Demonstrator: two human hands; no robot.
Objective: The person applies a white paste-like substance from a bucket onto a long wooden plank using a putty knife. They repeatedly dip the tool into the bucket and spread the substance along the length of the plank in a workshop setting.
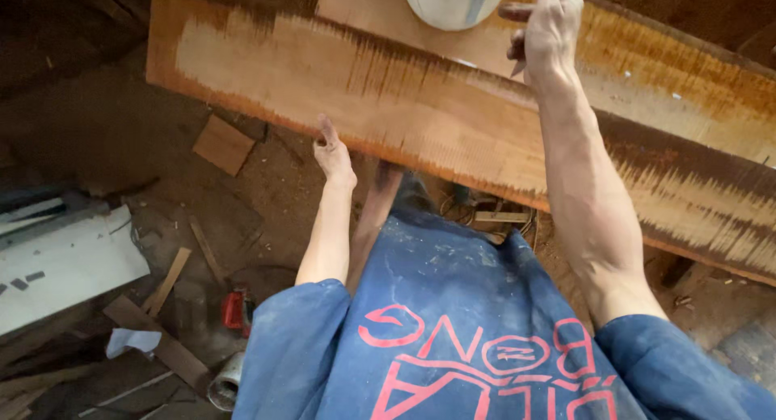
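Observation:
A long wooden board [420,105], partly coated in dark brown stain, lies across the view in front of me. My left hand [333,155] rests against its near edge, fingers together, holding nothing that I can see. My right hand [546,28] is stretched out over the board and grips something thin and dark, likely a brush handle; most of it is hidden. A white bucket [453,1] stands on the board just left of that hand.
Dirt floor below the board with wood offcuts [223,143], slats [166,281], a white panel [65,262], a red tool [236,308] and a metal can [225,381]. My blue shirt [453,323] fills the bottom.

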